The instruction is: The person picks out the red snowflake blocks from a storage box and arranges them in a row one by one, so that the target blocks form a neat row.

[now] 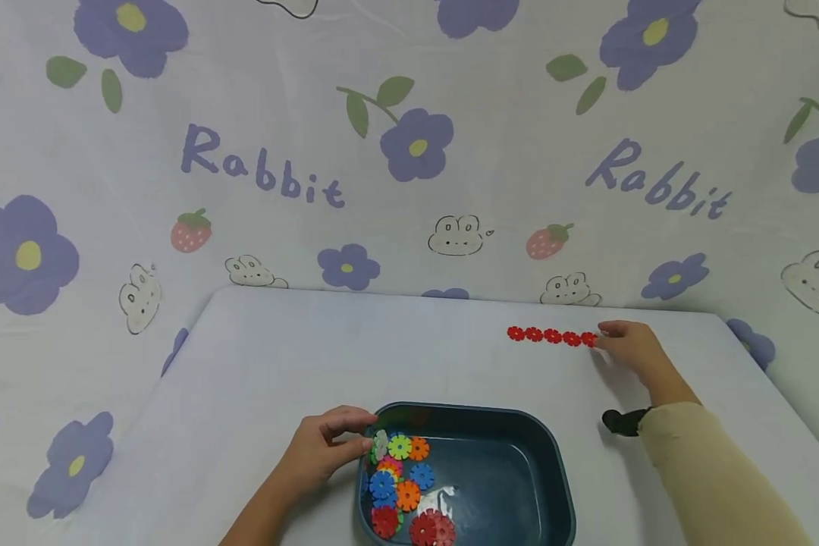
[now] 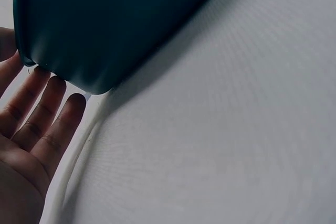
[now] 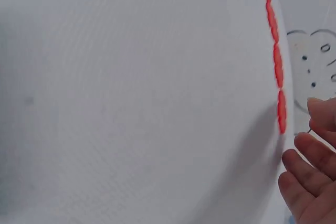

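Observation:
A row of several red snowflake-shaped plastic discs (image 1: pixel 552 336) lies flat towards the far right of the white table. My right hand (image 1: pixel 631 345) is beside the row's right end, its thumb and fingers loosely bent. In the right wrist view a small gap separates the fingertips (image 3: pixel 290 157) from the nearest red disc (image 3: pixel 282 111). At the upper left corner of a dark blue-green tray (image 1: pixel 563 485), my left hand (image 1: pixel 321 451) touches the rim with thumb and fingers fairly straight. Mixed-colour snowflake discs (image 1: pixel 407 495) sit in the tray's left part.
The white table (image 1: pixel 280 364) reaches back to a cloth backdrop (image 1: pixel 491 152) printed with flowers, rabbits and strawberries. A black device (image 1: pixel 624 422) sits at the right wrist by the beige sleeve (image 1: pixel 717 470).

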Action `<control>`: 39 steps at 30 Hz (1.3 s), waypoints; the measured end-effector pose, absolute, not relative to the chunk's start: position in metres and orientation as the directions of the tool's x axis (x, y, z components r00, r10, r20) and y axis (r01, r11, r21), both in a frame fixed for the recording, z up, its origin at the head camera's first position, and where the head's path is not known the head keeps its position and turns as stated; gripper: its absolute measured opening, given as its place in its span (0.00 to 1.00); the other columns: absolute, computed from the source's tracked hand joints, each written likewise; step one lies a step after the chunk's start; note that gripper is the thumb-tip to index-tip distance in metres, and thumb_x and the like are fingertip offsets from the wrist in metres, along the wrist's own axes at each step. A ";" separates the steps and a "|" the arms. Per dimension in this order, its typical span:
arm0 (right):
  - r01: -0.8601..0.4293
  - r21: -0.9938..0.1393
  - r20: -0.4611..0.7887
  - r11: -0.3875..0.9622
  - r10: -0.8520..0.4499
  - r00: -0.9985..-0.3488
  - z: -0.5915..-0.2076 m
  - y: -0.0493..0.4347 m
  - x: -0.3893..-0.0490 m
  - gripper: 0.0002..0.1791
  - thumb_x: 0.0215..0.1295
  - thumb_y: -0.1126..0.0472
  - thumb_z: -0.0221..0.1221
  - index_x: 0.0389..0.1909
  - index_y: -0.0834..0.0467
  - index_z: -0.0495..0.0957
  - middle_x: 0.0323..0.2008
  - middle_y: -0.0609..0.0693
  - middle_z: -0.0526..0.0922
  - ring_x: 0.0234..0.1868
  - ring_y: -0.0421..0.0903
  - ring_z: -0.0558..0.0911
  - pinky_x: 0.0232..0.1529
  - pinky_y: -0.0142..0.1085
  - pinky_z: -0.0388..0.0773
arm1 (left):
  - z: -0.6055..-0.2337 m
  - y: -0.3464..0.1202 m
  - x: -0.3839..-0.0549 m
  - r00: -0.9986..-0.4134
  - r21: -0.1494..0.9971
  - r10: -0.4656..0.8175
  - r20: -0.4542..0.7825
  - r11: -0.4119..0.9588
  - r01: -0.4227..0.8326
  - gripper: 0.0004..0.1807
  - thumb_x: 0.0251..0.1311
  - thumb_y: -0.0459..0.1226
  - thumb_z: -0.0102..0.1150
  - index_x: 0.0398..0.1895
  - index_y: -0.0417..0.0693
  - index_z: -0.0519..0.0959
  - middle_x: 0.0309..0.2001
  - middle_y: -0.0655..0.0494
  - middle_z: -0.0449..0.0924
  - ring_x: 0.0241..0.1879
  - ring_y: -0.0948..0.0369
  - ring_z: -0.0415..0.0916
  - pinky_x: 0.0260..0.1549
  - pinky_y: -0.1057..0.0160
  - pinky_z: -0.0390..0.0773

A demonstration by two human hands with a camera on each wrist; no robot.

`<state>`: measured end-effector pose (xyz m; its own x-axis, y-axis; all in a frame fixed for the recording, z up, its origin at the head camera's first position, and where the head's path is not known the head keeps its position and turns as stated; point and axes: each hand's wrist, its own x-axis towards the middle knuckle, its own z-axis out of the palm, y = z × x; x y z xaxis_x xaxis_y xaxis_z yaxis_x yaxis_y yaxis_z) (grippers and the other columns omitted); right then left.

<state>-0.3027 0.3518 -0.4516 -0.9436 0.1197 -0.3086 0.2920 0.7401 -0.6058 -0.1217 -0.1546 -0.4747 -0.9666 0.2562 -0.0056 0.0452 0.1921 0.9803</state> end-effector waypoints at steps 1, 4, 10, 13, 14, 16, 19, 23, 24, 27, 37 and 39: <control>0.275 -0.610 -0.293 0.743 0.112 -0.950 -0.447 0.347 -0.301 0.33 0.72 0.52 0.54 0.72 0.62 0.61 0.69 0.70 0.61 0.68 0.68 0.62 0.64 0.62 0.66 | -0.475 -0.155 -0.122 -0.966 0.981 0.259 -0.003 0.189 0.047 0.14 0.61 0.39 0.66 0.49 0.50 0.84 0.53 0.53 0.82 0.54 0.53 0.78 0.53 0.60 0.81; 0.177 -0.626 -0.204 0.760 0.060 -0.977 -0.432 0.327 -0.296 0.31 0.72 0.52 0.54 0.70 0.62 0.64 0.67 0.70 0.66 0.66 0.68 0.66 0.62 0.60 0.70 | -0.476 -0.158 -0.122 -0.966 0.981 0.260 0.004 0.189 0.055 0.14 0.61 0.39 0.66 0.49 0.49 0.84 0.53 0.53 0.82 0.54 0.52 0.78 0.52 0.63 0.81; -0.082 -0.707 -0.029 0.703 -0.144 -0.989 -0.392 0.274 -0.286 0.25 0.71 0.53 0.57 0.64 0.59 0.72 0.61 0.63 0.76 0.61 0.61 0.76 0.59 0.55 0.76 | -0.477 -0.162 -0.123 -0.967 0.984 0.256 0.010 0.169 0.055 0.15 0.60 0.41 0.68 0.49 0.49 0.84 0.53 0.52 0.82 0.53 0.56 0.79 0.51 0.63 0.81; -0.182 -0.744 0.009 0.643 -0.262 -0.965 -0.375 0.244 -0.277 0.22 0.69 0.52 0.59 0.60 0.56 0.76 0.56 0.58 0.81 0.55 0.56 0.81 0.53 0.48 0.81 | -0.477 -0.163 -0.123 -0.966 0.985 0.257 0.014 0.161 0.057 0.15 0.59 0.41 0.68 0.49 0.47 0.84 0.53 0.51 0.82 0.52 0.57 0.79 0.51 0.63 0.81; -0.214 -0.756 0.021 0.618 -0.305 -0.952 -0.370 0.233 -0.273 0.21 0.69 0.53 0.60 0.59 0.56 0.77 0.54 0.57 0.82 0.52 0.55 0.82 0.51 0.46 0.82 | -0.477 -0.163 -0.123 -0.966 0.985 0.258 0.016 0.160 0.059 0.15 0.60 0.40 0.68 0.49 0.47 0.84 0.53 0.50 0.82 0.52 0.58 0.79 0.51 0.63 0.81; -0.270 -0.779 0.032 0.566 -0.395 -0.918 -0.362 0.213 -0.262 0.19 0.67 0.55 0.62 0.57 0.55 0.79 0.51 0.56 0.84 0.47 0.53 0.85 0.46 0.42 0.84 | -0.477 -0.163 -0.124 -0.965 0.985 0.261 0.015 0.160 0.059 0.15 0.60 0.40 0.67 0.50 0.46 0.84 0.53 0.50 0.82 0.52 0.58 0.79 0.51 0.62 0.81; -0.344 -0.799 0.029 0.493 -0.540 -0.841 -0.355 0.184 -0.243 0.18 0.66 0.56 0.64 0.55 0.54 0.80 0.46 0.54 0.86 0.41 0.50 0.86 0.40 0.39 0.85 | -0.477 -0.162 -0.124 -0.965 0.986 0.264 0.010 0.157 0.053 0.15 0.60 0.39 0.67 0.50 0.46 0.84 0.53 0.51 0.82 0.52 0.57 0.79 0.52 0.62 0.81; -0.444 -0.785 -0.036 0.432 -0.748 -0.663 -0.359 0.148 -0.217 0.18 0.64 0.56 0.65 0.55 0.53 0.81 0.42 0.50 0.86 0.38 0.43 0.85 0.40 0.36 0.84 | -0.475 -0.160 -0.124 -0.964 0.987 0.267 0.009 0.154 0.052 0.16 0.60 0.40 0.67 0.50 0.47 0.84 0.53 0.52 0.82 0.53 0.56 0.78 0.53 0.61 0.80; -0.469 -0.779 -0.064 0.416 -0.797 -0.600 -0.362 0.140 -0.210 0.19 0.64 0.56 0.65 0.55 0.53 0.81 0.40 0.48 0.86 0.37 0.41 0.84 0.40 0.36 0.84 | -0.474 -0.160 -0.123 -0.964 0.987 0.266 0.011 0.151 0.053 0.16 0.60 0.40 0.68 0.50 0.47 0.84 0.53 0.52 0.82 0.53 0.56 0.78 0.53 0.62 0.80; -0.521 -0.761 -0.180 0.386 -0.898 -0.402 -0.371 0.117 -0.191 0.19 0.62 0.56 0.67 0.55 0.53 0.81 0.36 0.42 0.85 0.35 0.34 0.81 0.42 0.31 0.82 | -0.472 -0.158 -0.123 -0.961 0.988 0.275 0.028 0.136 0.068 0.16 0.60 0.39 0.67 0.50 0.45 0.83 0.53 0.50 0.82 0.53 0.56 0.79 0.52 0.62 0.81; -0.602 -0.603 -0.585 0.523 -0.803 -0.112 -0.400 0.089 -0.162 0.25 0.56 0.60 0.71 0.55 0.39 0.81 0.31 0.38 0.79 0.30 0.33 0.74 0.31 0.27 0.76 | -0.474 -0.156 -0.123 -0.958 0.986 0.284 0.035 0.147 0.080 0.14 0.61 0.38 0.66 0.50 0.48 0.84 0.53 0.53 0.82 0.52 0.59 0.79 0.51 0.65 0.80; -0.597 -0.598 -0.623 0.534 -0.779 -0.073 -0.418 0.090 -0.165 0.27 0.56 0.61 0.71 0.55 0.36 0.80 0.34 0.36 0.80 0.32 0.33 0.75 0.35 0.27 0.77 | -0.475 -0.157 -0.123 -0.959 0.985 0.283 0.035 0.154 0.081 0.14 0.60 0.38 0.66 0.49 0.49 0.84 0.52 0.53 0.83 0.52 0.59 0.79 0.52 0.64 0.80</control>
